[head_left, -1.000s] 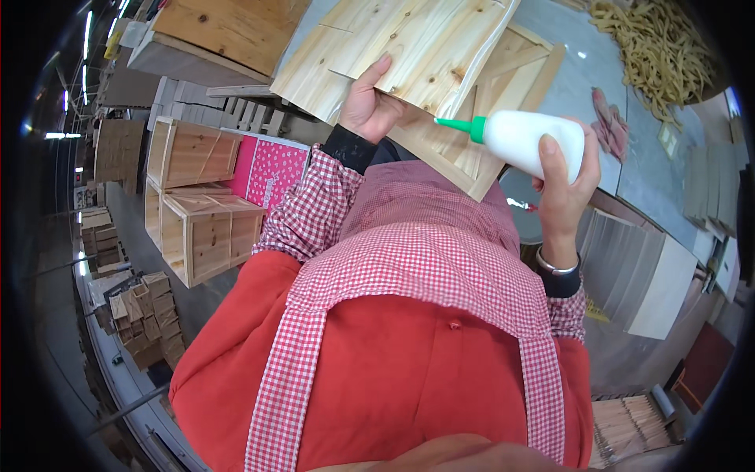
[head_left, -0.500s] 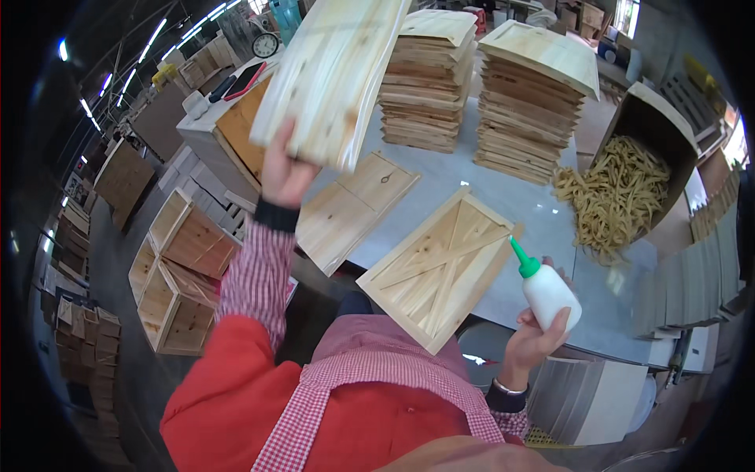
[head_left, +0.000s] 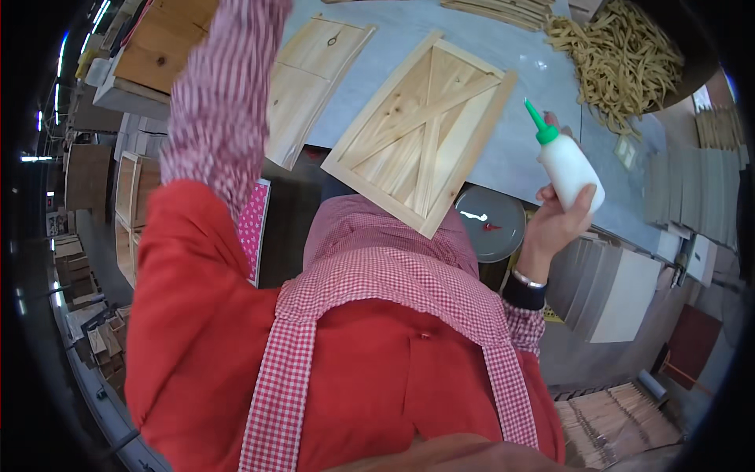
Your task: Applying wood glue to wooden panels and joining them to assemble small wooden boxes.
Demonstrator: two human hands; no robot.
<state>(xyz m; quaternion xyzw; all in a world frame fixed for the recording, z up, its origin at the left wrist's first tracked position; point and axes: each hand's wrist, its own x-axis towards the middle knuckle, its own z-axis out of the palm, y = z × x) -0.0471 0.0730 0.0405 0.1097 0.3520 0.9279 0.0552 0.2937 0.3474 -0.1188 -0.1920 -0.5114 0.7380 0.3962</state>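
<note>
My right hand (head_left: 552, 230) is wrapped round a white squeeze bottle (head_left: 572, 175) with a green pointed nozzle, which tilts up and to the left. Just left of the bottle lies a framed wooden panel (head_left: 431, 153) with crossing diagonal braces; its near corner overhangs the table edge towards my lap. My left arm, in a checked sleeve (head_left: 216, 102), stretches up past the upper edge of the picture, so the left hand and anything in it are out of sight. Beside that sleeve a plain wooden board (head_left: 303, 98) rests on the table, partly covered by the arm.
The grey table (head_left: 503, 161) spreads beneath the panels. A heap of tan strips (head_left: 621, 59) spills from a bin at the far right. Part of a board stack (head_left: 503, 12) shows at the top. Below the table stands a round grey stool (head_left: 495, 236), with leaning boards (head_left: 605, 287) to its right.
My head has tipped down, and the scene has shifted upward. The left hand with its wooden board has gone out of view at the top. The bottle stays in my right hand.
</note>
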